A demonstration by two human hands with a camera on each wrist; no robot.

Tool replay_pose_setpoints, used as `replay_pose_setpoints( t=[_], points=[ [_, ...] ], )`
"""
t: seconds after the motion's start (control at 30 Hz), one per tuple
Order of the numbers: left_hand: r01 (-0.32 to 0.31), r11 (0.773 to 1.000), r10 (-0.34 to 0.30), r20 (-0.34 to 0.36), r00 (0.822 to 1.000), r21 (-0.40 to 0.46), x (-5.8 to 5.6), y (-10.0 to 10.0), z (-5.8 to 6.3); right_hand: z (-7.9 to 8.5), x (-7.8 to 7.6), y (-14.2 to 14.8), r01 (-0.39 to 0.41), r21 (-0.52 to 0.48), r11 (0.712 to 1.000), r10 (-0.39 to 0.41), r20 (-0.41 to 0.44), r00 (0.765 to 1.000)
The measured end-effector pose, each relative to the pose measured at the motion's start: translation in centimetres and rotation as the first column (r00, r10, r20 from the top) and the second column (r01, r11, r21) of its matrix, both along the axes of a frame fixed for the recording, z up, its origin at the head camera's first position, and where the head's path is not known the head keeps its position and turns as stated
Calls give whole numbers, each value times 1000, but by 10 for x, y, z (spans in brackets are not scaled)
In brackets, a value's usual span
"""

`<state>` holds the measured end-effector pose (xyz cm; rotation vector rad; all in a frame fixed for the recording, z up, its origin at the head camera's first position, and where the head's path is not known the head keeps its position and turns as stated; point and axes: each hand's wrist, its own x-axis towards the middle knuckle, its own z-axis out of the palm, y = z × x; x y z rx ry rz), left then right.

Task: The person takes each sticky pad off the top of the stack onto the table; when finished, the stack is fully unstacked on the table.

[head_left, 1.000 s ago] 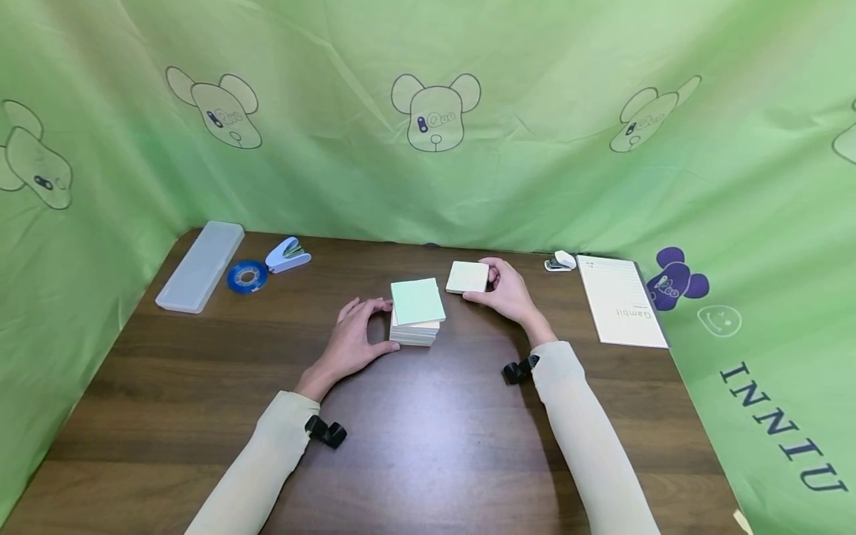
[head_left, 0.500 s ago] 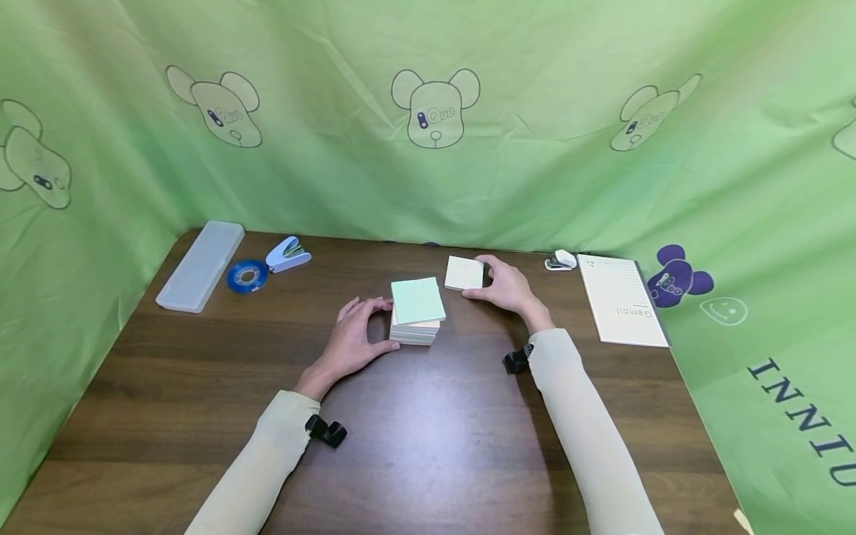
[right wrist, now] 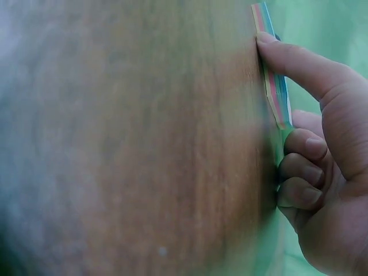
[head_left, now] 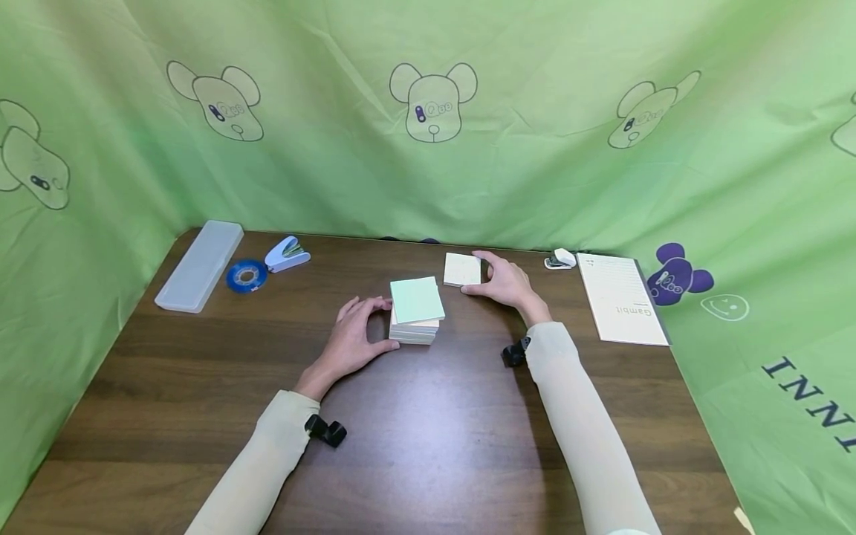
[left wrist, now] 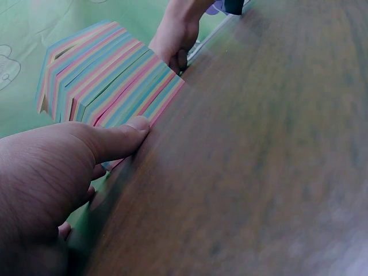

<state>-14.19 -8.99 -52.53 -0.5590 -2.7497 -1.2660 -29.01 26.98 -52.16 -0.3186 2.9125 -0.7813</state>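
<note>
A tall stack of sticky notes [head_left: 417, 301] stands mid-table, with a pale green top sheet. Its striped layers of pink, yellow, blue and green show in the left wrist view [left wrist: 115, 72], splayed unevenly at the upper end. My left hand [head_left: 351, 338] holds this stack from the left, thumb at the near corner and fingers at the far side. Farther back and to the right lies a thinner sticky note pad [head_left: 461, 270] with a pale top. My right hand [head_left: 504, 282] grips its right side between thumb and index finger; the other fingers are curled in.
At the back left are a translucent pencil case [head_left: 200, 266], a blue tape roll [head_left: 235, 276] and a light blue stapler [head_left: 287, 257]. A small white stapler [head_left: 562, 260] and a notepad [head_left: 618, 305] lie at the right. Green curtain [head_left: 334, 186] borders the table.
My right hand has slid the thin sticky note pad slightly back and left, away from the tall stack. My left hand and the stack stay in place.
</note>
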Motion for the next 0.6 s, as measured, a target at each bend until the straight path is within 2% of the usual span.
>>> replay_pose_setpoints(
  t=[0.33,0.6],
  points=[
    [3,1000,-3,9,1000,-9,-1,2,-1,-21,-12,13,25,-51,998,-26,-29,999],
    [-5,1000,5,17,1000,-3,0,1,-2,-20,-10,11,23,-50,998,-24,-14,1000]
  ],
)
